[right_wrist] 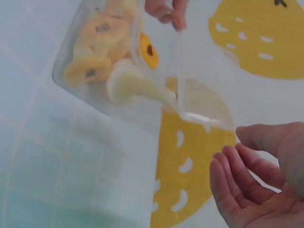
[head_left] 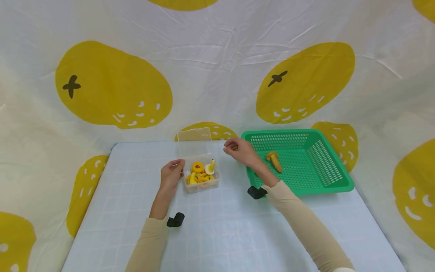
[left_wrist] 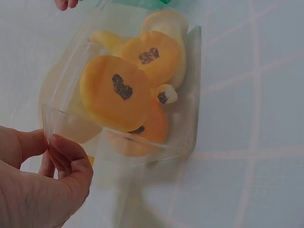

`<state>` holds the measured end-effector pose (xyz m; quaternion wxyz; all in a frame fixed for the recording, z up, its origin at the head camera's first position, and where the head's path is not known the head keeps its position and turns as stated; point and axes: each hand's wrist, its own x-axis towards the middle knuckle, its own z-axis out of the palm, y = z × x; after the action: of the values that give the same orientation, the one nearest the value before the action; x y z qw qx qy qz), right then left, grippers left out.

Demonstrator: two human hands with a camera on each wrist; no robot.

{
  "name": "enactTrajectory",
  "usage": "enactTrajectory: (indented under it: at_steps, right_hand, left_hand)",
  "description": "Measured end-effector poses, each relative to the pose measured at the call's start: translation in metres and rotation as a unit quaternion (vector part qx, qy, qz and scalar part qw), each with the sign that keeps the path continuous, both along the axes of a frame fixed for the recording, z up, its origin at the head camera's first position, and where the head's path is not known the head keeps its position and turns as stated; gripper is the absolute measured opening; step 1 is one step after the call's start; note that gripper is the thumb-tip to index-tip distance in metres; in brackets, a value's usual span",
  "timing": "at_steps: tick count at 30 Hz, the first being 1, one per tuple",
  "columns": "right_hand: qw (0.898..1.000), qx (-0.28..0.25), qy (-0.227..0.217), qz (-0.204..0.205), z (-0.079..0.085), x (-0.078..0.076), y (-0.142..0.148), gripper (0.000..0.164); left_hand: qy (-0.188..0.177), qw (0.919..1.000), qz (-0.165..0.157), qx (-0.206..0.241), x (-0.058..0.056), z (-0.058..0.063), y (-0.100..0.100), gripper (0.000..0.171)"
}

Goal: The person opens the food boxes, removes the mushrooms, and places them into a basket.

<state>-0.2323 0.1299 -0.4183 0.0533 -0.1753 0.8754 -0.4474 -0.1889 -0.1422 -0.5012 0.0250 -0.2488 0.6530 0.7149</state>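
Observation:
A small clear plastic box (head_left: 204, 186) stands on the table, its hinged lid (head_left: 194, 140) raised at the back. Inside lie several yellow-orange toy mushrooms (left_wrist: 114, 95); a paler one (head_left: 210, 167) leans up at the right end. Thumb and fingertips of my left hand (left_wrist: 47, 185) pinch the thin clear edge at the box's left corner. To the right of the lid, my right hand (head_left: 240, 151) hangs in the air with loosely curved fingers. Nothing lies between its thumb and fingers (right_wrist: 237, 180) in the right wrist view.
A green plastic basket (head_left: 302, 192) with slotted walls sits at the right, partly under my right forearm. One brown mushroom (head_left: 273, 161) lies in it. A pale checked cloth (head_left: 217, 234) covers the table, and a fruit-printed curtain (head_left: 217, 87) hangs behind and at the sides.

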Motion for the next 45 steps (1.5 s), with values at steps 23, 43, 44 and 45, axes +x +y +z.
enactTrajectory:
  at_steps: [23,43,44,45]
  right_hand:
    - [0.945,0.262,0.116,0.160,-0.030,0.005,-0.063,0.018]
    - [0.971,0.126,0.140,0.150,-0.007,0.006,-0.032,0.009]
    - [0.975,0.107,0.131,0.147,-0.005,0.005,-0.028,0.009]
    - [0.978,0.090,0.124,0.143,-0.005,0.004,-0.024,0.008]
  left_hand:
    - [-0.002,1.0000,0.003,0.002,0.002,0.003,0.002,0.035]
    - [-0.005,1.0000,0.005,-0.007,0.001,0.002,0.002,0.035]
    - [-0.005,1.0000,0.004,-0.008,0.001,0.001,0.002,0.035]
    - [-0.005,1.0000,0.004,-0.008,0.001,0.001,0.002,0.035]
